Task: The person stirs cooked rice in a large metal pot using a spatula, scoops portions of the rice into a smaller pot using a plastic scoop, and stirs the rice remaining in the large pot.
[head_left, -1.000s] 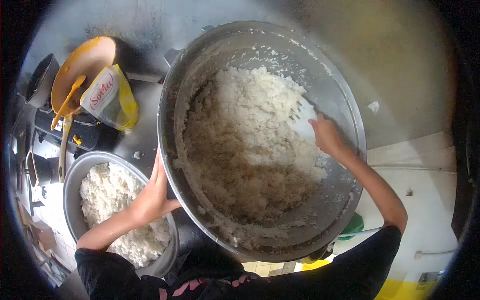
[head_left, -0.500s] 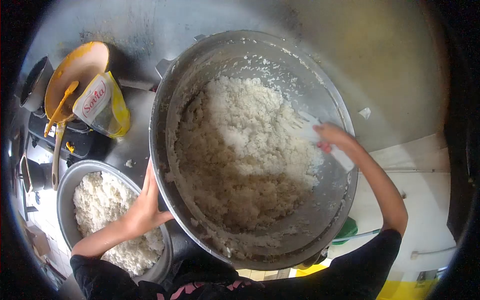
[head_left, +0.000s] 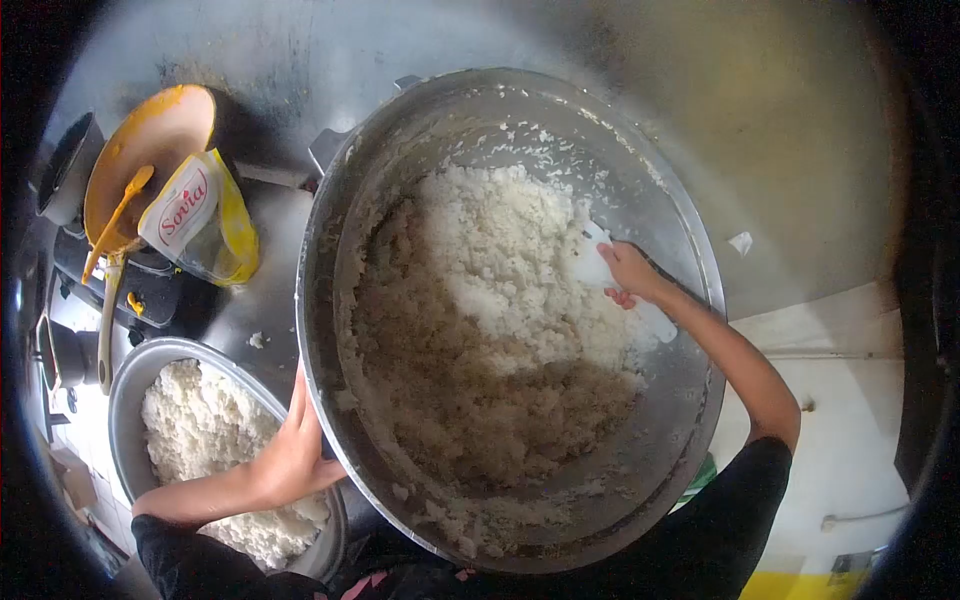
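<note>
A large round metal pot with cooked white rice in it fills the middle of the view and leans toward me. In my right hand is a white plastic rice paddle, its blade against the right side of the rice and its handle end showing below the fist. My left hand holds the pot's outer left side, fingers along the wall and thumb lower down; the fingertips are partly hidden by the rim. Beneath my left forearm stands a smaller metal basin, heaped with rice.
At upper left, a sauce-stained pan with an orange-coated spoon sits by a black burner. A yellow and white Sovia pouch stands beside it. A metal wall rises behind the pot.
My right hand and the paddle have moved left and slightly up, farther into the rice. My left hand stays on the pot's side. The view has shifted slightly.
</note>
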`<state>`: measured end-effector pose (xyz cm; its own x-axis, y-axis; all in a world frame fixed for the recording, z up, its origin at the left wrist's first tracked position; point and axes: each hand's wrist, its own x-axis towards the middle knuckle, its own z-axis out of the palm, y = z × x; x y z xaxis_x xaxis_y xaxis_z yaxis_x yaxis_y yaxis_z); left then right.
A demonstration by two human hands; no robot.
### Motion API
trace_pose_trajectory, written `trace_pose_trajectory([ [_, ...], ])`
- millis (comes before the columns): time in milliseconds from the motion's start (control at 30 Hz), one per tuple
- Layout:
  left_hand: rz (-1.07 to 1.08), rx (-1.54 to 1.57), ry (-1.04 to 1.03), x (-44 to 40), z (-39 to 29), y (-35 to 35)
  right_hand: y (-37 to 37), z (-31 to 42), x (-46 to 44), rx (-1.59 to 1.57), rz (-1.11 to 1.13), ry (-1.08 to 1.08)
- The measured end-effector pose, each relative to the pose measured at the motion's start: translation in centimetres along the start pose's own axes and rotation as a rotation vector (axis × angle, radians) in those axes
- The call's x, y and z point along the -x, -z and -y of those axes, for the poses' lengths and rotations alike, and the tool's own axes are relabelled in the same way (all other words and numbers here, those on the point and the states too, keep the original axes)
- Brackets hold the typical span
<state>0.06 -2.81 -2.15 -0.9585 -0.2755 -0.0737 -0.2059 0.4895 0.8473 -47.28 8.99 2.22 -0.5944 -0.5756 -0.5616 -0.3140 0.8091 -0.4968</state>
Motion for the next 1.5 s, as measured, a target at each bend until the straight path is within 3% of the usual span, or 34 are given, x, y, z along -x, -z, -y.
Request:
trace_pose_trajectory([
  [267, -0.023, -0.011, -0.01, -0.3, -0.9, 0.4, -0.6, 1.4, -0.5, 0.081, -0.05, 0.163],
  [333, -0.035, -0.04, -0.011, -0.5, -1.5, 0.7, -0.8, 1.9, -0.5, 0.161, -0.063, 0.307],
  [433, -0.082, -0.114, -0.05, -0.5, -1.4, 0.3, -1.1, 3.9, 0.5, 0.145, -0.076, 0.233],
  [567, -0.152, -0.027, -0.11, -0.9, -1.9, 0.8, -0.2, 4.4, -0.2, 0.262, -0.047, 0.333],
  [633, -0.144, 0.003, -0.118, -0.9, -2.6, 1.2, 0.1, 5.2, 0.3, 0.436, -0.142, 0.517],
  [767, -0.204, 0.009, -0.144, -0.9, -2.5, 1.0, 1.1, 8.7, 3.7, 0.69, -0.194, 0.587],
  [833, -0.218, 0.025, -0.137, -0.8, -2.4, 0.9, -0.1, 11.6, 6.5, 1.033, -0.211, 0.659],
  [933, -0.239, -0.02, -0.138, -0.8, -1.4, 0.5, -2.4, 11.4, 9.6, 1.255, -0.2, 0.808],
  [1000, -0.21, -0.037, -0.08, -0.6, -1.7, 0.6, -3.8, 9.6, 11.0, 1.466, -0.414, 1.146],
  [1100, -0.202, -0.08, -0.074, -0.5, -1.4, 0.5, -3.2, 8.8, 13.3, 1.449, -0.457, 1.156],
  [1133, -0.203, -0.086, -0.071, -0.4, -1.2, 0.3, -1.9, 8.9, 13.3, 1.396, -0.302, 0.903],
  [1167, -0.203, -0.093, -0.068, -0.5, -1.0, 0.3, -0.5, 9.0, 12.8, 1.396, -0.307, 0.902],
  [1233, -0.191, -0.089, -0.059, -0.5, -1.1, 0.4, 1.9, 9.3, 11.5, 1.08, -0.385, 0.504],
  [1333, -0.184, -0.073, -0.062, -0.5, -1.4, 0.5, 3.7, 5.7, 4.8, 0.933, -0.415, 0.449],
  [1400, -0.191, -0.06, -0.074, -0.5, -0.9, 0.2, 2.8, 4.1, -0.1, 1.051, -0.282, 0.579],
  [1467, -0.149, 0.014, -0.035, -0.4, -0.2, -0.3, 0.0, 2.5, -7.1, 0.741, -0.196, 0.779],
  [1500, -0.139, 0.036, -0.019, -0.4, -0.1, -0.3, -1.0, 4.6, -6.9, 0.739, -0.193, 0.787],
])
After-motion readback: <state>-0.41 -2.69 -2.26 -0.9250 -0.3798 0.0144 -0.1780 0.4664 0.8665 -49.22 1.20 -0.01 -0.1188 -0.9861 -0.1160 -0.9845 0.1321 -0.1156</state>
